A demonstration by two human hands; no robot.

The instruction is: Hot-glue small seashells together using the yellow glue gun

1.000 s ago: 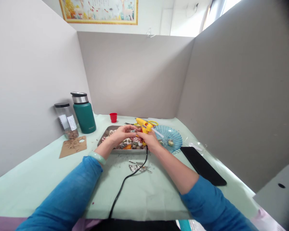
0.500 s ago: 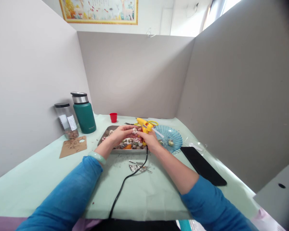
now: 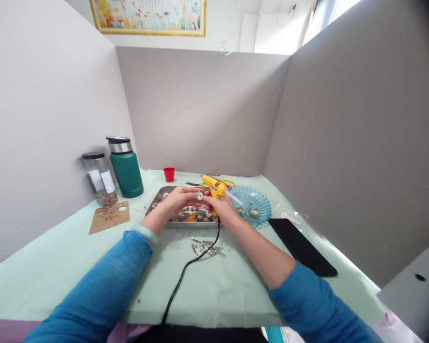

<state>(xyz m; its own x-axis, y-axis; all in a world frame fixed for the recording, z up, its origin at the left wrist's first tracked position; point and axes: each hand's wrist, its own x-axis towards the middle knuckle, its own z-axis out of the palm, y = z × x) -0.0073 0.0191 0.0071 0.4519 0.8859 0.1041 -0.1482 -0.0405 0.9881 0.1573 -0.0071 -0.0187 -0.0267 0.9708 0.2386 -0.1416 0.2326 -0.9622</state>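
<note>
My right hand (image 3: 224,209) grips a yellow hot-glue gun (image 3: 214,186) whose black cord (image 3: 186,267) runs back toward me. Its nozzle points left at a small pale shell (image 3: 199,195) pinched in the fingers of my left hand (image 3: 178,199). Both hands hover over a metal tray (image 3: 158,198) filled with several shells and small stones.
A blue glass dish (image 3: 254,202) sits right of the tray, a black phone (image 3: 302,246) beyond it. Metal hair clips (image 3: 207,247) lie in front of the tray. At the left stand a green flask (image 3: 125,167), a clear jar (image 3: 99,178), a cardboard tag (image 3: 109,216); a red cup (image 3: 169,174) and yellow-handled scissors (image 3: 225,181) behind.
The small pale shell has come up into view at my left fingertips, against the glue gun's nozzle. Both hands otherwise stay in place over the tray.
</note>
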